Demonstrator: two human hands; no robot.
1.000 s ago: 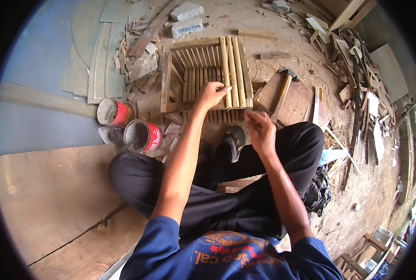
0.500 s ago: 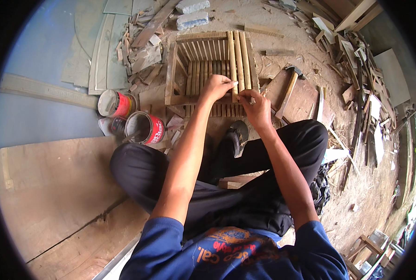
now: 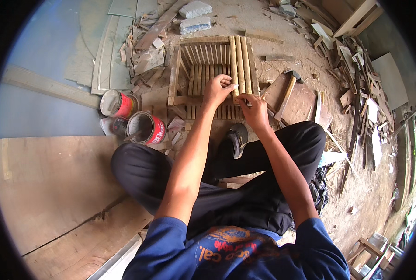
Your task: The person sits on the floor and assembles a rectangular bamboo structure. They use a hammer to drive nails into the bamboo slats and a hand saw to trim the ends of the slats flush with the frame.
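A slatted wooden crate point(image 3: 199, 100) lies on the floor in front of my feet, its open side facing up. Several narrow wooden slats point(image 3: 241, 63) run across its right part. My left hand point(image 3: 218, 90) is over the crate's near half, fingers curled and thumb tip against the leftmost slat; whatever it may pinch is too small to make out. At the near end of the slats, my right hand point(image 3: 255, 111) has thumb and forefinger pinched together on the slat end. Its other fingers are folded in.
A hammer point(image 3: 287, 94) rests on a brown board right of the crate. Two red-labelled cans point(image 3: 157, 131) stand at the left, one with a tool in it. Pale blocks point(image 3: 195, 25) lie beyond the crate. Wood scraps point(image 3: 367, 98) are heaped along the right.
My left hand has turned slightly, its fingertips drawing back from the slat. My right hand stays at the slat end, a little lower. The whole view has shifted slightly.
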